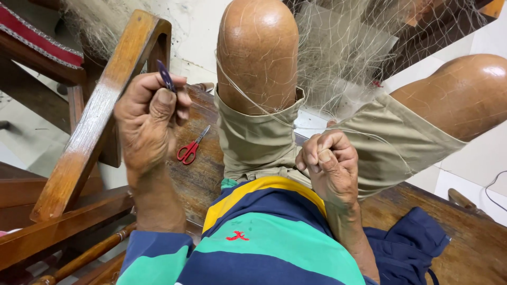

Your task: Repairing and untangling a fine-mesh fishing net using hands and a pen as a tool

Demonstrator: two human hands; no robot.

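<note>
I sit on a wooden bench [203, 174] with a fine, pale fishing net [343, 53] draped over my bare knees. My left hand [150, 124] is raised beside the wooden armrest [100, 113] and pinches a thin dark netting needle [166, 76] between thumb and fingers. A pale line runs from that side around my left knee to my right hand [330, 161], whose fingers are closed tight on the net's line above my khaki shorts [259, 140].
Red-handled scissors [191, 148] lie on the bench by my left thigh. A dark blue cloth [409, 245] is bunched on the bench at the right. A red-cushioned chair [37, 39] stands at the far left on the pale tiled floor [478, 155].
</note>
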